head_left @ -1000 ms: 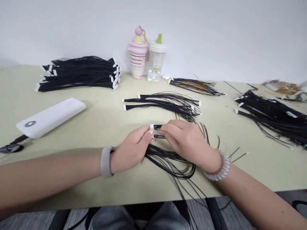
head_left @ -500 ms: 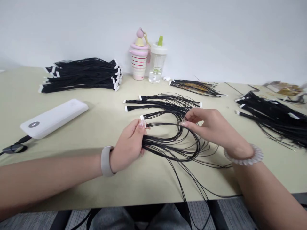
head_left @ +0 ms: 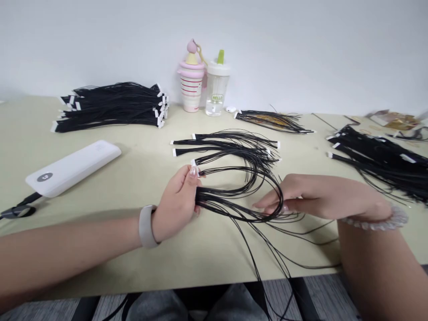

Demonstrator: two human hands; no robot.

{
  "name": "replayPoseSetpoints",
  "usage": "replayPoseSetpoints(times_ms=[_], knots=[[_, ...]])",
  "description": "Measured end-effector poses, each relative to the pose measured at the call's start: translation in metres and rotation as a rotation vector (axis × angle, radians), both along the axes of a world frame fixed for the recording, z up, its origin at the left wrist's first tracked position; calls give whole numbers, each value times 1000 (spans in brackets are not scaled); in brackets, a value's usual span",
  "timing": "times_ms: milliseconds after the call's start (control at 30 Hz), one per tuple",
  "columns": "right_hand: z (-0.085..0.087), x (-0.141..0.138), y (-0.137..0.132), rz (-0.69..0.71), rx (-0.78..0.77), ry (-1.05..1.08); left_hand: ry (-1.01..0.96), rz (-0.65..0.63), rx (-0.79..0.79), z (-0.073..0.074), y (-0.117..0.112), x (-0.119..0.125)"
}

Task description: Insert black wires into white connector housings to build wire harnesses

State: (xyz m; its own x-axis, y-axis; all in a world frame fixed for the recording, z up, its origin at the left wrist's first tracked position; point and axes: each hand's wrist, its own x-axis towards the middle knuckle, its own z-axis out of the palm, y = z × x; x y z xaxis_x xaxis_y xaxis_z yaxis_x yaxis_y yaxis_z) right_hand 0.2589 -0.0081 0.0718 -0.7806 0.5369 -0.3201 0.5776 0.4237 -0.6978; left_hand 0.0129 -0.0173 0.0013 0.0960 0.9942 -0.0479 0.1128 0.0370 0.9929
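Observation:
My left hand is closed around a wire harness, thumb pressing on a white connector at its end. Black wires leave that hand to the right, and some bend round in a wide loop back to the connector. At the loop's right side is my right hand, palm down and low over the table. Its fingers reach behind the looped wires, with thumb and forefinger tips apart. Several loose wire ends trail beneath it, and some hang over the table's front edge.
Several black wire bundles lie just beyond my hands. A large stack of harnesses is at back left, another pile at right. A white power bank, a pink cup and a clear bottle stand or lie around.
My right hand has moved from the top of the wire loop down and to the right, and its fingers now reach behind the loop. My left hand keeps its hold.

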Motion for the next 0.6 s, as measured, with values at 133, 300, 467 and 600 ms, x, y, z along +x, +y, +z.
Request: replayPoseSetpoints(times_ms=[133,300,467,600], knots=[[-7,-21,-6,-41,87,46,29,-65,30,-3,-2,1],[-30,-54,-16,-80,405,79,15,-129,74,-8,-5,2],[-42,-66,-21,-88,685,-25,24,-132,91,-7,-5,1],[-43,-67,-20,-94,796,-85,30,-160,73,-5,-4,1]])
